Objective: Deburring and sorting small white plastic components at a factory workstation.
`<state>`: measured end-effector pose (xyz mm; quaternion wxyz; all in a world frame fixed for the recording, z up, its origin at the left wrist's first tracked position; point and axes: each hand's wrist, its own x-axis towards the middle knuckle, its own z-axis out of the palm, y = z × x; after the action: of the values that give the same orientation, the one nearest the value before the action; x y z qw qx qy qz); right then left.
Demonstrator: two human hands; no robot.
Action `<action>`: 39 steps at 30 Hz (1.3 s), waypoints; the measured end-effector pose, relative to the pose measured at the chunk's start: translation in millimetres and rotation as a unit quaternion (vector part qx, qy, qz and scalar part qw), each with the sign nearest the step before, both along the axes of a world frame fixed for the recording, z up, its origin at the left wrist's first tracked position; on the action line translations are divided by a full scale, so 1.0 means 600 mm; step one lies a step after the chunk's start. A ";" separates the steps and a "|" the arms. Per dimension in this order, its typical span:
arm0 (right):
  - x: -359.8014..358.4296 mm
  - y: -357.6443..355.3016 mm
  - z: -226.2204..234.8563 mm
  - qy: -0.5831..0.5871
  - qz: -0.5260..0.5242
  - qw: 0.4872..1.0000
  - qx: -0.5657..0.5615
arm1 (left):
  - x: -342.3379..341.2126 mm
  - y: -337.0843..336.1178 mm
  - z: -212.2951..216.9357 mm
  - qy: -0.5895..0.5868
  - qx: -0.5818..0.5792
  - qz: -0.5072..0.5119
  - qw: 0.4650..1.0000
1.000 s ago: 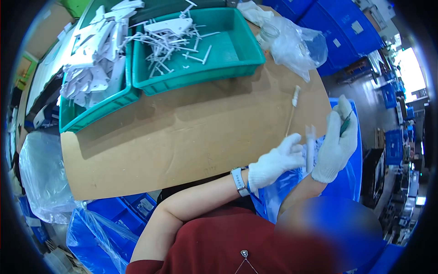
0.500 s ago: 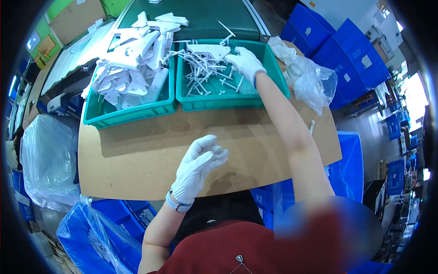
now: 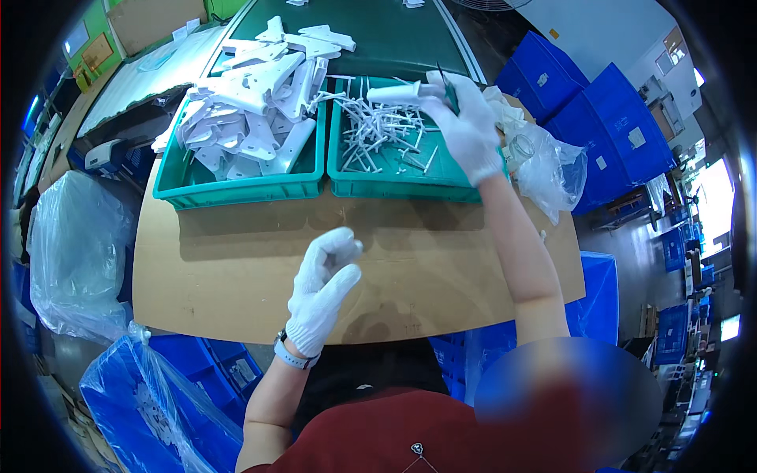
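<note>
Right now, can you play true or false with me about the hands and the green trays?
1. The right hand holds a white tube over the right tray. True.
2. The left hand is inside the left tray. False: it hovers above the cardboard, holding nothing.
3. Both hands wear white gloves. True.
4. The left tray holds thin white sticks. False: it holds flat white plastic pieces; the sticks are in the right tray.
5. The trays sit side by side. True.
</note>
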<state>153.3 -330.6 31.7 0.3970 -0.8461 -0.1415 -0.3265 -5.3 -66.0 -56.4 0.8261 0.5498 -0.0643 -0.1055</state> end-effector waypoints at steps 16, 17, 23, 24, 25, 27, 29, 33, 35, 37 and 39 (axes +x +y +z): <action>-0.316 0.012 -0.034 0.072 0.075 0.987 -0.120 | 0.016 -0.090 0.068 0.081 0.020 -0.166 0.983; -0.321 0.013 -0.038 0.076 0.077 0.987 -0.117 | 0.016 -0.091 0.061 0.058 0.009 -0.158 0.986; -0.329 0.024 -0.050 0.030 0.073 0.969 -0.233 | 0.009 -0.095 0.050 0.072 0.043 -0.108 0.991; -0.329 0.025 -0.051 0.031 0.074 0.969 -0.233 | 0.007 -0.096 0.046 0.069 0.046 -0.081 0.993; -0.329 0.026 -0.051 0.030 0.073 0.970 -0.232 | 0.007 -0.095 0.047 0.069 0.046 -0.080 0.993; -0.329 0.028 -0.050 0.029 0.074 0.970 -0.230 | 0.006 -0.091 0.057 0.091 0.001 -0.109 0.990; -0.331 0.032 -0.044 0.075 0.081 0.973 -0.205 | 0.008 -0.088 0.063 0.105 0.007 -0.108 0.989; -0.326 0.039 -0.045 0.083 0.091 0.972 -0.199 | 0.007 -0.086 0.067 0.112 0.071 -0.079 0.988; -0.324 0.044 -0.046 0.082 0.087 0.972 -0.205 | 0.008 -0.089 0.061 0.103 0.083 -0.063 0.989; -0.324 0.045 -0.051 0.074 0.085 0.973 -0.201 | 0.009 -0.091 0.053 0.092 0.095 -0.047 0.990; -0.323 0.047 -0.054 0.065 0.083 0.975 -0.197 | 0.009 -0.092 0.046 0.074 0.056 -0.034 0.995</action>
<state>-40.6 -302.3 -0.6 0.2567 -0.9122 -0.2468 -0.2025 0.3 -121.3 -29.1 0.7927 0.5831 -0.0155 -0.1774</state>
